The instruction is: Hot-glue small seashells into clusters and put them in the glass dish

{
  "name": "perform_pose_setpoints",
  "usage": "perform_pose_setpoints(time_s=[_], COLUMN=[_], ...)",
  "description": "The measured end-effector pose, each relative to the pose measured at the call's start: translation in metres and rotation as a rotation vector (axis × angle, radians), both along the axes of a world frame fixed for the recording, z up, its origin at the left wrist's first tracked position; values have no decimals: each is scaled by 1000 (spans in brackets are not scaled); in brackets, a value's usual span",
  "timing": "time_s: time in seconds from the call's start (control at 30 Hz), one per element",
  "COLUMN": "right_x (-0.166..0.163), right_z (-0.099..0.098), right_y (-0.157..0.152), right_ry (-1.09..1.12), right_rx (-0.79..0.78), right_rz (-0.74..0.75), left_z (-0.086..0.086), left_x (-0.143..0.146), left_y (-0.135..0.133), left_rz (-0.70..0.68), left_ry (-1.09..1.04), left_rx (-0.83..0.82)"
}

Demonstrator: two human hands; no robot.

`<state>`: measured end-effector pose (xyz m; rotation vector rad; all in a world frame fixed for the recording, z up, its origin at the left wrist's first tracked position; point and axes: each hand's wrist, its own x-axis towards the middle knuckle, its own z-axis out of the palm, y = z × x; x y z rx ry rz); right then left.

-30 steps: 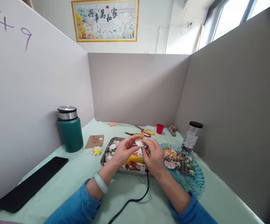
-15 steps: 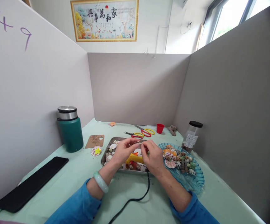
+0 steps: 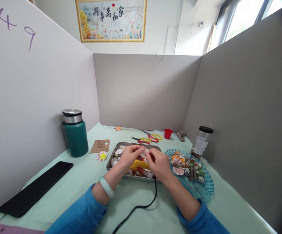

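Note:
My left hand [image 3: 128, 157] and my right hand [image 3: 158, 163] meet over a metal tray [image 3: 111, 160] that holds shells and small stones. Both pinch one small white shell [image 3: 146, 151] between their fingertips. Under the hands in the tray lies a yellow glue gun [image 3: 139, 165], and its black cord [image 3: 141, 205] runs toward me across the table. A pale green bangle sits on my left wrist. Both sleeves are blue.
A blue glass dish [image 3: 204, 189] with patterned shells sits right of the tray. Behind lie yellow and red scissors [image 3: 150, 138], a red cup [image 3: 167, 133] and a black-lidded jar [image 3: 201, 142]. A green flask [image 3: 74, 133], a brown card [image 3: 100, 146] and a black slab [image 3: 33, 189] stand left. Partitions wall three sides.
The white shell, first held flat and wide between the hands, now sits tighter in both pinches. The hands have drawn slightly closer together.

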<state>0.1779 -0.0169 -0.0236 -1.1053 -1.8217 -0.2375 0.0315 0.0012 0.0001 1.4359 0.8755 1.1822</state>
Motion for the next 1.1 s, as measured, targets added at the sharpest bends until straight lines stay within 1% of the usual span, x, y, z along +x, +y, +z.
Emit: perform_pose_setpoints(time_s=[0.1, 0.3, 0.37, 0.43, 0.53, 0.63, 1.1], right_x=[1, 1, 1, 1, 1, 2, 2], right_z=[-2, -2, -2, -2, -3, -4, -7], right_y=[1, 1, 1, 1, 2, 3, 5], right_ry=[18, 14, 7, -10, -37, -44, -34], right_rx=[22, 36, 34, 31, 25, 25, -6], right_rz=[-16, 0, 7, 14, 21, 25, 67], left_z=[-1, -7, -8, -9, -9, -9, -13], left_x=[1, 0, -1, -2, -2, -2, -2], left_y=[0, 0, -1, -2, -3, -3, -2], left_rz=[63, 312, 356, 379, 369, 354, 376], left_ry=[60, 322, 409, 488, 568, 603, 641], left_rx=[103, 510, 613, 677, 710, 731, 762])
